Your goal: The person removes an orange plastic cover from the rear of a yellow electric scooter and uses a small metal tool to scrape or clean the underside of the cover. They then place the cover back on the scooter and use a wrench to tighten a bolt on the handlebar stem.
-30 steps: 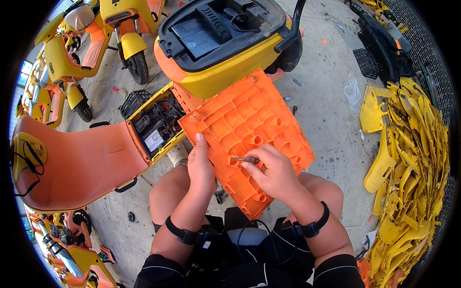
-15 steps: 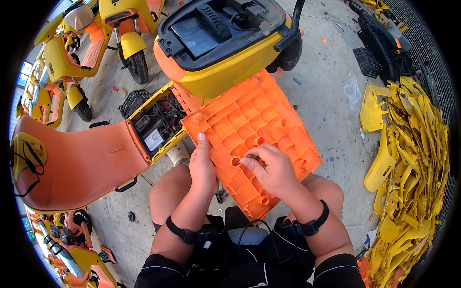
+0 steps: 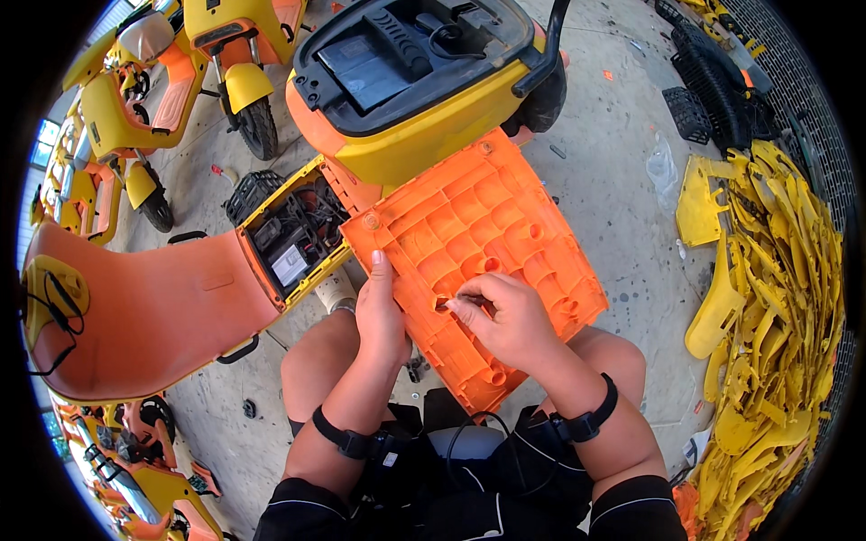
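Your left hand [image 3: 381,316] grips orange panel [image 3: 478,212] by left edge | your right hand [image 3: 511,317] pinches dark piece [image 3: 469,298] near panel's middle

I can't see most of the tool [image 3: 468,298] inside the right grip [image 3: 510,317]; the left grip's [image 3: 380,313] fingers vanish behind the panel [image 3: 456,216].

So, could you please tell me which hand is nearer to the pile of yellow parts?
Right: the right hand is over the orange panel, left of the yellow pile; the left hand is farther away, at the panel's left edge.
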`<state>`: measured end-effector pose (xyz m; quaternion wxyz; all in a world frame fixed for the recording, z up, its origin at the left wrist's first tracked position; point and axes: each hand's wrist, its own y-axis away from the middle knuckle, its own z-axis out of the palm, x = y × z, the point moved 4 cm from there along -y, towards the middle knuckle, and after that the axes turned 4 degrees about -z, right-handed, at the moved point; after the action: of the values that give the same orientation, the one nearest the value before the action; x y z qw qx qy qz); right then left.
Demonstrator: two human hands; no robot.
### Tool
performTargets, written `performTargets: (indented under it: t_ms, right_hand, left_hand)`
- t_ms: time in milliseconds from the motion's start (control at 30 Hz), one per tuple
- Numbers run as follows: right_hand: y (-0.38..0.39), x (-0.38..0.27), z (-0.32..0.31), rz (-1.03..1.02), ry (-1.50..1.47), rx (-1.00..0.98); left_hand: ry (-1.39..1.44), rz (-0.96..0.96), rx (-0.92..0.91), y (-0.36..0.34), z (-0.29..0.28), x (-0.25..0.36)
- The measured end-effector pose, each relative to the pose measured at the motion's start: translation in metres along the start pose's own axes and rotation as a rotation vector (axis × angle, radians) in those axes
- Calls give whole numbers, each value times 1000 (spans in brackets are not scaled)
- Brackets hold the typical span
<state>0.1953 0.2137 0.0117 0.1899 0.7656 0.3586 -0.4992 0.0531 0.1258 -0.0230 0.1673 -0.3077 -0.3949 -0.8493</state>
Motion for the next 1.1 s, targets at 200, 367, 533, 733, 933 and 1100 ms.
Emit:
performTargets:
  t_ms: [200,367,533,733,933,1100]
  right_hand:
    - [1,7,2,141,-92,-54]
    - [1,5,-2,284,-256,-82]
    - [2,7,-3,321,-305,-121]
    - [2,8,-3,334,-350,-131]
    - [4,8,-2,350,-437,-125]
    - [4,3,-2,352,-395,-114]
  left_hand:
    - [-5,-7,8,-2,-1,-1]
    - [1,-4,-13,-1,2,-1]
    - [-23,-1,-13,-1,2,-1]
    - [2,15,-46,-2,2,-3]
    - [-16,-5,-11,-1,1,-3]
    - [-38,-10,1,-1,4,-5]
